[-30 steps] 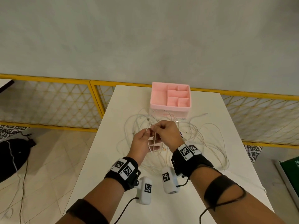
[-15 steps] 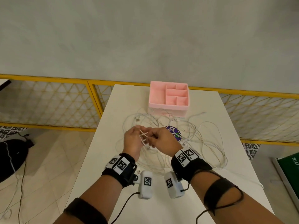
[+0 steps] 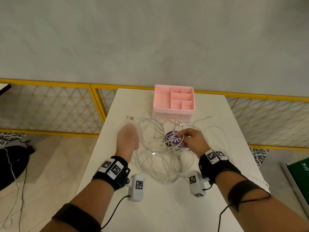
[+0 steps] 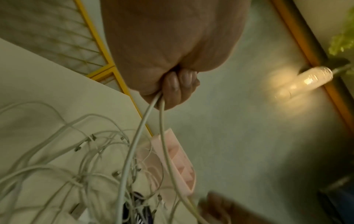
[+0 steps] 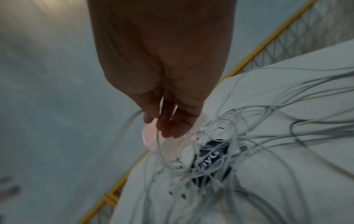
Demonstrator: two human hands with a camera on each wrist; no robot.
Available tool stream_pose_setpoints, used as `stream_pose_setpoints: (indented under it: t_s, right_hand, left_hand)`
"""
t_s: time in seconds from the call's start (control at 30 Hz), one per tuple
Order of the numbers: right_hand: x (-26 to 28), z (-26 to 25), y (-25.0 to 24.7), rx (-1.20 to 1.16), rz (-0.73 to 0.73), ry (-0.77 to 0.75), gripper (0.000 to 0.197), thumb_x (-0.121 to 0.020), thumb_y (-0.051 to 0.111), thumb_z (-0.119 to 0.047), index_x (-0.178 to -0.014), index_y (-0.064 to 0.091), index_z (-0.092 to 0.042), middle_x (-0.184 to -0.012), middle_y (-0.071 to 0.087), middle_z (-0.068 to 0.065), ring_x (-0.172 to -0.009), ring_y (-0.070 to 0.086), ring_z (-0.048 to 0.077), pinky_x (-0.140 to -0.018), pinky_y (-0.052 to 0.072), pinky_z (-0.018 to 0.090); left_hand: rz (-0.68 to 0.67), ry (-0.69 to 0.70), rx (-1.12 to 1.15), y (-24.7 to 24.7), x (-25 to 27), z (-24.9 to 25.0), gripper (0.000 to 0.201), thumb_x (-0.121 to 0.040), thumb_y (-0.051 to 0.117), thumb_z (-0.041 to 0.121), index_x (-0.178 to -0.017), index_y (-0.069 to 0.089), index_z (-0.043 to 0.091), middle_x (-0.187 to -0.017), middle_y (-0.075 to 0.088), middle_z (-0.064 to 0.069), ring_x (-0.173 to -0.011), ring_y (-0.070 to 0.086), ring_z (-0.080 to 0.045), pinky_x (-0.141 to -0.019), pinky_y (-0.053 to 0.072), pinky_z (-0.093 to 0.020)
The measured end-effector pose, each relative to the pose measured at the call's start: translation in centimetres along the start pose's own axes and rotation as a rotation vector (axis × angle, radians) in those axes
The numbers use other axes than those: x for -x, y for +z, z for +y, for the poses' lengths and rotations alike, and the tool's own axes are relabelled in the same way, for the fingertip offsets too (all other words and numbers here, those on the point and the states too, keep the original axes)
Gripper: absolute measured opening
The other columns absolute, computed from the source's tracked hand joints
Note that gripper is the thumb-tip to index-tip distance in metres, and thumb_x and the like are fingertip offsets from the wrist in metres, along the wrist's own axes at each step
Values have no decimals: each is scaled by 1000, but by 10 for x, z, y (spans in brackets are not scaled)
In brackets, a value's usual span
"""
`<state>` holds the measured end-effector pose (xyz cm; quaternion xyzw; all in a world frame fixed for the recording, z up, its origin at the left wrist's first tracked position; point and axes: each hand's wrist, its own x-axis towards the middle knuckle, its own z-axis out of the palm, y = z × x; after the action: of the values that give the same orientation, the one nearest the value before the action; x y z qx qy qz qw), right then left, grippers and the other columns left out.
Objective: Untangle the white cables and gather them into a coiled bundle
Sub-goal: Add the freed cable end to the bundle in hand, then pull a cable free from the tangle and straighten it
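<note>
A tangle of white cables [image 3: 158,148] lies spread over the middle of the white table [image 3: 167,211]. My left hand [image 3: 127,140] is a fist at the tangle's left edge; in the left wrist view its fingers [image 4: 179,84] curl round two strands of white cable [image 4: 141,128] that run down into the pile. My right hand [image 3: 190,138] hovers over the tangle's right half and pinches a thin cable loop [image 3: 182,137]. In the right wrist view that thin strand [image 5: 158,136] hangs from between the nearly straight fingers [image 5: 172,125].
A pink divided organizer box [image 3: 173,102] stands at the table's far edge, just behind the cables. A round purple printed disc [image 3: 173,140] lies under the tangle. Yellow mesh railing [image 3: 50,106] runs behind the table, and a black bag [image 3: 11,161] lies on the floor to the left.
My hands, which met over the centre of the tangle, have drawn apart: the left went left with its strands, the right went right. The purple disc now shows between them.
</note>
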<state>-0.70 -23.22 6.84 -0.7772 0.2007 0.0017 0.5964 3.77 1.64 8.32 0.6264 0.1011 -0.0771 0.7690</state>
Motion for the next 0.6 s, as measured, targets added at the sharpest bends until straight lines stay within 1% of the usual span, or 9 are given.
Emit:
stream_pose_setpoints:
  t_s: [0.03, 0.1, 0.17, 0.23, 0.27, 0.37, 0.47, 0.53, 0.6]
  right_hand:
    - [1, -10, 2, -151, 11, 2, 32, -90, 42, 13, -93, 70, -2, -88, 69, 12, -71, 65, 23, -55, 52, 27]
    - [5, -32, 6, -315, 23, -71, 27, -95, 46, 5, -97, 72, 2, -98, 72, 15, -79, 67, 24, -62, 52, 34]
    - [10, -50, 11, -320, 17, -176, 21, -97, 53, -1, -97, 74, -2, -101, 74, 13, -81, 67, 21, -65, 51, 32]
    - [16, -62, 19, -303, -1, -236, 23, -95, 53, 6, -97, 73, -4, -98, 75, 12, -78, 66, 17, -64, 51, 27]
    - [19, -64, 24, -302, -19, -246, 24, -93, 52, 10, -96, 71, -4, -95, 74, 12, -75, 66, 17, -63, 52, 27]
    - [28, -57, 39, -282, -96, -210, 23, -90, 55, 13, -100, 64, -5, -88, 73, 13, -72, 68, 22, -64, 55, 31]
    - [37, -35, 48, -231, -177, -115, 20, -89, 60, 13, -104, 62, 1, -84, 71, 15, -69, 68, 23, -63, 56, 31]
    - [44, -23, 53, -208, -240, -67, 20, -89, 60, 13, -105, 62, 2, -84, 72, 14, -69, 69, 22, -64, 58, 30]
    - [47, -18, 58, -236, -227, -44, 21, -89, 58, 14, -106, 61, 3, -84, 72, 14, -70, 70, 22, -65, 58, 31]
  left_hand:
    - [-15, -9, -52, 4, 2, -5, 30, -106, 37, 17, -78, 50, 15, -53, 36, 4, -42, 28, -11, -42, 21, -19]
    - [-49, -40, -107, 13, 8, -13, 27, -104, 40, 15, -79, 51, 14, -54, 37, 3, -44, 31, -11, -42, 26, -20]
    - [-89, -64, -96, 23, 14, -18, 24, -105, 43, 15, -82, 50, 15, -55, 35, 5, -46, 31, -11, -43, 30, -22]
    - [-130, -74, -40, 33, 19, -19, 20, -105, 47, 16, -86, 49, 14, -57, 36, 6, -48, 31, -10, -45, 31, -24]
    - [-138, -83, -6, 37, 20, -18, 18, -105, 49, 17, -88, 50, 13, -58, 39, 5, -49, 32, -10, -45, 31, -24]
    - [-96, -129, 125, 46, 20, -10, 15, -103, 54, 17, -92, 59, 9, -69, 59, -3, -49, 38, -11, -44, 31, -24]
    - [-49, -115, 184, 47, 17, -2, 17, -104, 52, 16, -99, 64, 5, -81, 69, -6, -47, 34, -10, -43, 30, -22]
    - [-53, -80, 89, 47, 15, -2, 17, -103, 54, 16, -100, 66, 4, -86, 69, -6, -46, 33, -10, -42, 31, -22]
    - [-59, -57, -55, 45, 13, -7, 14, -100, 59, 17, -94, 65, 5, -83, 62, -4, -46, 35, -10, -43, 33, -23]
